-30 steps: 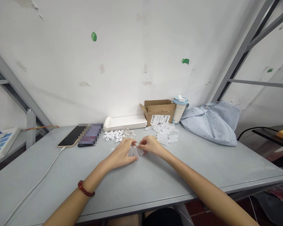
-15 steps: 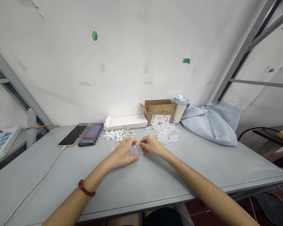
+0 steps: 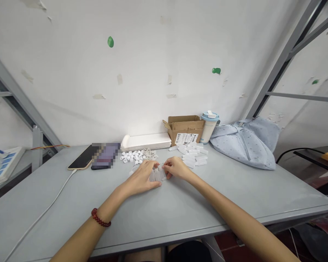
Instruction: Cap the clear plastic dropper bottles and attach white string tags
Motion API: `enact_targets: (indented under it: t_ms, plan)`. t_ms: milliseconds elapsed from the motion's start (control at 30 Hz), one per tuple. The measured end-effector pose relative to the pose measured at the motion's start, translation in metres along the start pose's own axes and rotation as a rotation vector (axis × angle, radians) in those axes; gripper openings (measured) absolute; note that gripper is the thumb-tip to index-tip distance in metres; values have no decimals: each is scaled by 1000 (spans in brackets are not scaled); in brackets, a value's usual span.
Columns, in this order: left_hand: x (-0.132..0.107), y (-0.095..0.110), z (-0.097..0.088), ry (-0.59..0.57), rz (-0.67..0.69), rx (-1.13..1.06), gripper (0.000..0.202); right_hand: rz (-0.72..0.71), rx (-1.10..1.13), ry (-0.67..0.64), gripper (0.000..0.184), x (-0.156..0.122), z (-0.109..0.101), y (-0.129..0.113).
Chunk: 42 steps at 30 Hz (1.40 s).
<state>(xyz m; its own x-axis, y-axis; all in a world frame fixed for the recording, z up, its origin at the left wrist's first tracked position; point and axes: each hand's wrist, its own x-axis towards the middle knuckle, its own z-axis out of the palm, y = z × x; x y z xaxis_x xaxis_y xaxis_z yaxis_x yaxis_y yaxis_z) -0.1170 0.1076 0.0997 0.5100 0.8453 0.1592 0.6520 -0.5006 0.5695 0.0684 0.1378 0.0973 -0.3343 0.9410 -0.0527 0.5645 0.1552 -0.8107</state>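
Note:
A short row of small clear plastic tubes (image 3: 157,176) lies on the grey table between my hands. My left hand (image 3: 143,177) curves round the left side of the row, fingertips at its top end and thumb near its bottom end. At the right end, my right hand (image 3: 177,169) has thumb and fingers pinched at the top of one tube; the exact contact is partly hidden. Just behind my left hand are a pile of white caps (image 3: 131,156) and a bundle of pale strings (image 3: 149,153). More frosted clear tubes (image 3: 192,154) are heaped beyond my right hand.
Along the wall stand a stack of white flat packs (image 3: 146,141), an open cardboard box (image 3: 186,131) and a lidded cup (image 3: 208,127). A light blue fabric bag (image 3: 243,143) lies to the right. Two phones lie left, one on a white cable (image 3: 50,203).
Almost nothing differs. The whole view has shifted very slightly, and both hands stay at the row of tubes in nearly the same pose.

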Motion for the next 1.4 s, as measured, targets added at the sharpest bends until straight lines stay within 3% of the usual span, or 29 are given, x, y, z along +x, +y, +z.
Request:
enact_targets:
  t_ms: [233, 433, 633, 933, 1200, 1400]
  plan:
    - [6, -6, -1, 113, -65, -19, 35, 1, -43, 15, 14, 1, -6, 2]
    - [16, -29, -4, 303, -49, 135, 32, -12, -203, 198, 16, 8, -21, 5]
    - [19, -34, -4, 224, 47, 188, 34, -11, -404, 320, 17, 14, -41, 12]
    - [17, -25, 1, 126, 8, 215, 36, 91, -590, 197, 11, -3, -75, 5]
    - [19, -28, -10, 286, -90, 134, 44, 169, -722, 74, 23, -5, -73, 5]
    - [20, -28, -15, 293, -185, 21, 50, 221, -822, 50, 31, -7, -71, 1]
